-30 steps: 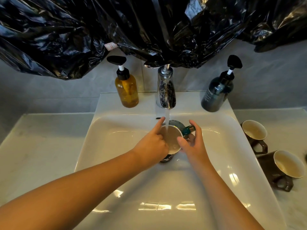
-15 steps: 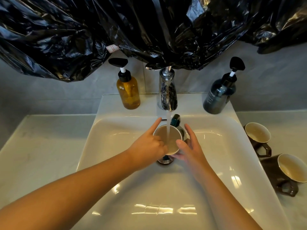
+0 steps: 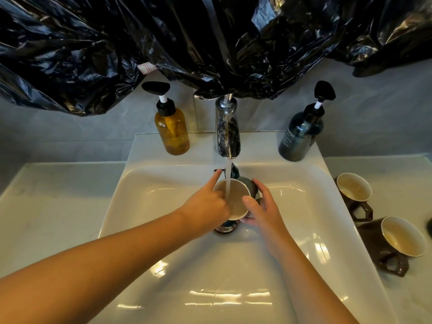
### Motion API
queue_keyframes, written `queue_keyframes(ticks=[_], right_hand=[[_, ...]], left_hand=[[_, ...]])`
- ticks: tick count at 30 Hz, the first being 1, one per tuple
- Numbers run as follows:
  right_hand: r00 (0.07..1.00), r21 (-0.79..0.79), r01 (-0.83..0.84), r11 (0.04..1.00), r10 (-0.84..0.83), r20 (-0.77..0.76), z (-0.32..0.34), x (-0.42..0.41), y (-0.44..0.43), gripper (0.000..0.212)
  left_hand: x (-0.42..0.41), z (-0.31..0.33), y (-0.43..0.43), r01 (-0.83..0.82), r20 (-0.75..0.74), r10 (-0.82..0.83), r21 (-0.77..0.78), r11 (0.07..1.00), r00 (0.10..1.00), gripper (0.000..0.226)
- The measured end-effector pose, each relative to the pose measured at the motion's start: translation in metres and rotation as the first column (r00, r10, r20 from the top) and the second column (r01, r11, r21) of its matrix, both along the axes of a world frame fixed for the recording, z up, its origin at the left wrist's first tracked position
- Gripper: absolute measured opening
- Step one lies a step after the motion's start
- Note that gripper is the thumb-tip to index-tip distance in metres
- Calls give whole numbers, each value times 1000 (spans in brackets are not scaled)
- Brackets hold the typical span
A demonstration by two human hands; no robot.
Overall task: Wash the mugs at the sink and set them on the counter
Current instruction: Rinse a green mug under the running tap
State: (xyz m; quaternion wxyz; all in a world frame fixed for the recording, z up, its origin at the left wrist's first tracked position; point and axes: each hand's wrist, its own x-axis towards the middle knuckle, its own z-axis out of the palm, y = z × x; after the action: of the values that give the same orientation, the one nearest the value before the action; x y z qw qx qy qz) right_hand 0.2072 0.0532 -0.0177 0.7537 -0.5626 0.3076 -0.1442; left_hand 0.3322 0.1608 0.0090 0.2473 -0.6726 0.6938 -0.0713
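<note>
A teal mug (image 3: 236, 202) with a pale inside sits under the running tap (image 3: 228, 134) over the white sink (image 3: 163, 230), water streaming into it. My left hand (image 3: 205, 206) holds its left rim, index finger stretched along the edge and other fingers reaching inside. My right hand (image 3: 259, 206) grips the mug's right side, thumb on the rim. The mug's handle points toward the back. Two brown mugs (image 3: 353, 195) (image 3: 397, 242) stand on the counter at the right.
An amber pump bottle (image 3: 173, 132) stands left of the tap and a dark pump bottle (image 3: 301, 136) right of it. Black plastic sheeting (image 3: 210, 43) hangs above. The drain (image 3: 225, 228) lies under the mug. White counter (image 3: 51, 202) flanks the sink.
The mug has turned in my hands so its handle swung from the right toward the back. My right hand shifted from the handle to the mug's side.
</note>
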Motion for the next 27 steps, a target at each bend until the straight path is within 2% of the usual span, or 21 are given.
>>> queue_keyframes(ticks=[2,4,7,10,11,13,17,20,23,27], right_hand=[[998,28,-2,1000,0,55,1,1,0,66],[996,15,-14,1000,12,93,0,1,4,73],[996,-43,-10,999,14,93,-1,-1,7,71],[999,-106,-33,994,37,38,-5,-1,8,65],[999,-109,-33,994,37,35,-5,0,9,63],[998,-78,-20,997,24,51,-6,1,8,61],[998,22,-38,999,37,54,-9,1,9,65],[996,24,-72,997,71,46,-10,3,9,68],[997,-25,-52,998,54,47,-10,1,7,72],[997,-144,-74,987,75,-2,-8,0,6,76]], left_hand=[[4,-3,7,81,-84,-98,-181,980,992,26],[4,-7,17,84,-139,-123,-260,962,983,31],[3,-2,25,18,-149,-47,-189,982,988,44],[7,1,19,-76,-18,76,13,997,997,47],[7,2,18,-71,6,71,24,997,997,44],[8,2,20,-6,11,7,-62,998,1000,39],[8,-4,28,57,-112,-88,-257,965,990,34],[7,-6,33,78,-137,-130,-331,940,982,32],[14,-2,34,70,-160,-122,-300,951,980,31],[15,13,20,75,-21,-77,-75,994,997,35]])
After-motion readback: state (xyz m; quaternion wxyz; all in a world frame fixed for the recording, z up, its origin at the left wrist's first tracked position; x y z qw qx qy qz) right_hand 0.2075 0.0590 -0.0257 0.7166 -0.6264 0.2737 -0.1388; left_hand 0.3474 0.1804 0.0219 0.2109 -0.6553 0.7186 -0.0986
